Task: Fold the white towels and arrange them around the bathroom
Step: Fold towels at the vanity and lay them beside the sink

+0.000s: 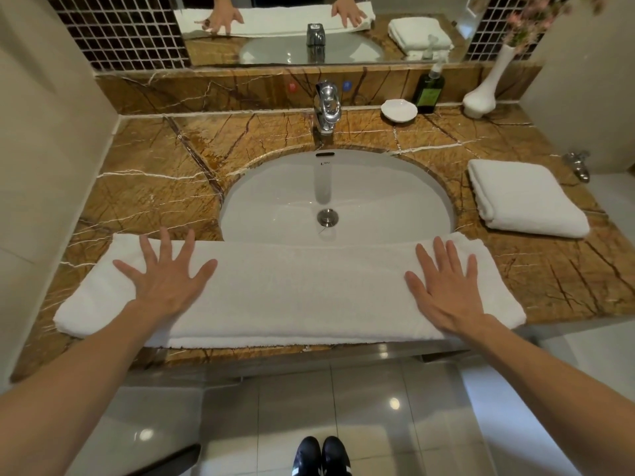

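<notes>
A long white towel (295, 290), folded into a wide strip, lies along the front edge of the brown marble counter (154, 187), covering the near rim of the sink (336, 194). My left hand (165, 273) presses flat on its left part, fingers spread. My right hand (446, 283) rests flat on its right part, fingers apart. Neither hand grips anything. A second white towel (525, 197), folded into a thick rectangle, sits on the counter to the right of the sink.
A chrome tap (328, 106) stands behind the sink. At the back right are a white soap dish (398, 109), a dark pump bottle (429, 89) and a white vase (482, 87) with pink flowers. A mirror (292, 29) runs above. Walls close both sides.
</notes>
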